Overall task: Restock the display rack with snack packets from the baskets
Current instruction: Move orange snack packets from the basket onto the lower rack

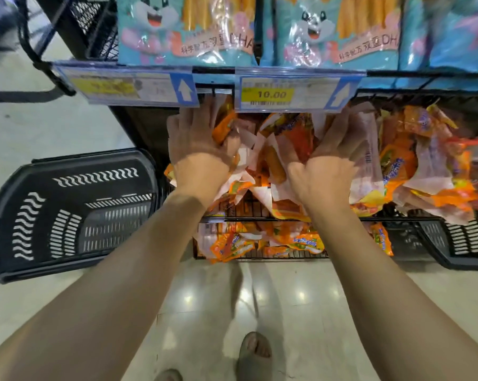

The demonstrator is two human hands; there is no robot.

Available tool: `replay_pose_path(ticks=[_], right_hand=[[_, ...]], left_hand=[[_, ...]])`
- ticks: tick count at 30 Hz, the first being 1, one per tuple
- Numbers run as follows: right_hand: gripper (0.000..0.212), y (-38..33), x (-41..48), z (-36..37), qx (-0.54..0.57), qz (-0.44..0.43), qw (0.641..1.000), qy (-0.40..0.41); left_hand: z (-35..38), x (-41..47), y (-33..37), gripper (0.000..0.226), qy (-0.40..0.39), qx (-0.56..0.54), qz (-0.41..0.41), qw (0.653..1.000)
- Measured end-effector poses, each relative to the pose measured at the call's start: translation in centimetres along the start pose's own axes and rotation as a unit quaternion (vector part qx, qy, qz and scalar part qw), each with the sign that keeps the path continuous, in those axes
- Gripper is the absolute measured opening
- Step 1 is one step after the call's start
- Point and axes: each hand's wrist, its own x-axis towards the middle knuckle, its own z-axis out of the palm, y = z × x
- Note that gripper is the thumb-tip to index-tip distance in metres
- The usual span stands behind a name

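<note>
1. Orange snack packets (284,149) lie in a loose heap on the middle wire shelf of the display rack (254,209), just under a price label (271,94) that reads 10.00.
2. The left hand (196,149) presses on the left side of this heap, with fingers stretched and spread; the tips are hidden under the label rail.
3. The right hand (334,160) lies on the heap further right, with fingers also stretched. Some packets sit between the two hands. Both hands are blurred.
4. More orange packets (260,243) lie on the lower shelf.
5. One black basket (67,210) is on the floor left of the rack, and a second basket (463,240) is at the right edge.
6. Blue bags (185,31) stand on the shelf above.
</note>
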Motion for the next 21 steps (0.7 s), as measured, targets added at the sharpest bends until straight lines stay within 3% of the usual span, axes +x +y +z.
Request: replay_pose_path(ticks=[2,4,5,7,8,9,10,12,15,18,21], right_hand=[[0.083,-0.2,0.1,-0.1,-0.031,0.024,0.998,-0.050],[0.080,-0.2,0.0,0.2,-0.018,0.010,0.998,-0.057],[0.084,-0.1,0.0,0.9,-0.009,-0.015,0.999,-0.045],[0.088,0.1,-0.1,1.8,0.019,-0.082,0.996,0.010],[0.084,0.4,0.1,2.6,0.032,-0.114,0.992,0.032],[0.082,0.4,0.3,2.8,0.033,-0.132,0.990,0.044],[0.080,0.7,0.6,3.2,0.033,-0.139,0.989,0.044],[0.078,1.0,1.1,3.7,0.022,-0.150,0.987,0.057],[0.077,0.8,1.5,4.2,0.015,-0.149,0.987,0.054],[0.075,0.8,1.7,4.5,0.004,-0.150,0.986,0.070],[0.074,1.0,1.6,4.8,-0.008,-0.150,0.986,0.076]], left_hand=[[0.7,0.2,-0.1,0.077,0.018,-0.005,0.029,0.999],[1.5,0.3,-0.3,0.076,0.030,-0.008,0.007,0.999],[1.2,0.0,-0.2,0.069,-0.001,-0.011,-0.007,1.000],[0.8,-0.6,-0.5,0.042,-0.136,-0.009,-0.072,0.988],[0.8,-0.9,-0.8,0.039,-0.200,-0.008,-0.084,0.976],[0.7,-1.2,-1.1,0.041,-0.212,-0.007,-0.060,0.975],[0.9,-1.4,-1.5,0.046,-0.158,-0.024,0.000,0.987],[1.3,-1.5,-1.8,0.079,-0.054,-0.042,0.095,0.993],[2.0,-0.2,-2.0,0.100,-0.058,0.007,0.022,0.998],[2.5,1.0,-1.9,0.091,-0.043,0.001,-0.051,0.998],[3.4,1.0,-1.7,0.077,0.006,0.003,-0.056,0.998]])
